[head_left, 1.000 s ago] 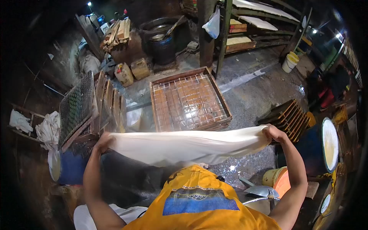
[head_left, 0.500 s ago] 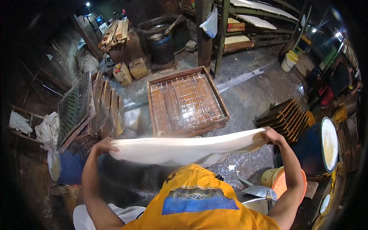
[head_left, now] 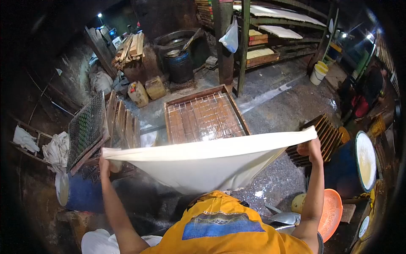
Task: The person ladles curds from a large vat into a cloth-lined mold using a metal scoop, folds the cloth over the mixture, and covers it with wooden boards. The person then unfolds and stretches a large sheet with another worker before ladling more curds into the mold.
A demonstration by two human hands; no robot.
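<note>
A wide off-white cloth is stretched between my hands in front of my body. My left hand grips its left end, with the fingers partly behind the fabric. At the right end, my right hand is closed on the other corner. The top edge is pulled nearly straight, and the lower part sags toward me. Beyond the cloth lies a square wooden frame with a wire grid over a brown slatted base; the cloth hides its near edge.
Mesh-covered frames lean at the left near a blue barrel. On the right are stacked slatted racks, a large blue drum and an orange basin. Shelves stand behind. A person is at far right.
Both hands have lifted and spread apart, my right hand moving rightward and my left slightly leftward. The cloth is pulled wider, higher and tauter, covering more of the wooden frame's near side.
</note>
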